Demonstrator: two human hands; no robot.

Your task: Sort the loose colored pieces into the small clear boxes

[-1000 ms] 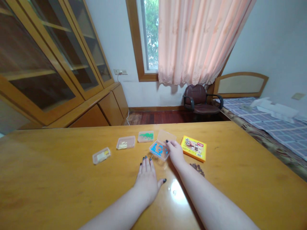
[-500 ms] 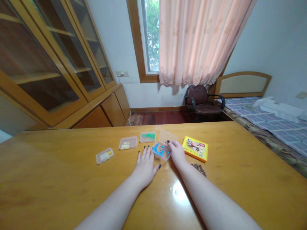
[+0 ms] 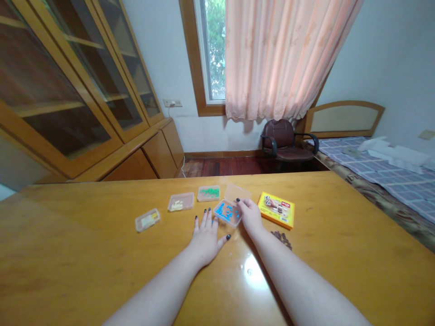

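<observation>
A clear plastic box (image 3: 234, 223) with small blue pieces (image 3: 227, 211) in it sits on the table in front of me. My right hand (image 3: 250, 215) grips its right side, thumb and fingers at the rim. Just left of the box, my left hand (image 3: 206, 237) lies flat on the table with its fingers spread. A bit of blue shows beside its fingertips; whether it is a loose piece I cannot tell. Behind the box lies a clear lid (image 3: 237, 191), partly hidden by my right hand.
Left of centre stand clear boxes with green pieces (image 3: 210, 193), cream pieces (image 3: 177, 205) and a white-and-yellow item (image 3: 148, 221). A yellow printed box (image 3: 277, 209) and a pile of brown pieces (image 3: 282, 239) are on the right. The table's far edge (image 3: 136, 181) runs behind them.
My left hand's fingers have shifted very slightly, and a bit of blue now shows beside them. My right hand keeps its hold on the box.
</observation>
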